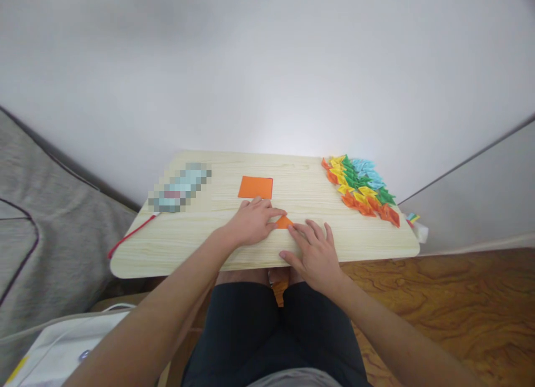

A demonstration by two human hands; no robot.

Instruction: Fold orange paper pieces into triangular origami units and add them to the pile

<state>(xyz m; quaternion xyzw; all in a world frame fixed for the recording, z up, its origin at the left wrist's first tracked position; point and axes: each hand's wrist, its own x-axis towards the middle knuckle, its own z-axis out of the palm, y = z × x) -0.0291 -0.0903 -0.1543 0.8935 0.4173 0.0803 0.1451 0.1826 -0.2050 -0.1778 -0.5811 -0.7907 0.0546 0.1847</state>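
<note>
Two hands touch one folded orange paper (285, 223), nearer and to the right of the paper stack (255, 187). The left hand (253, 222), thumb and forefinger apart, and the spread right hand (316, 254) should align edges before creasing firmly.

Plain orange paper (285, 223); pale wood-grained tabletop (298, 178); red cord (132, 235)

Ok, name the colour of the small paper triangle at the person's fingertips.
The paper triangle is plain orange, seen in the head view.
</note>
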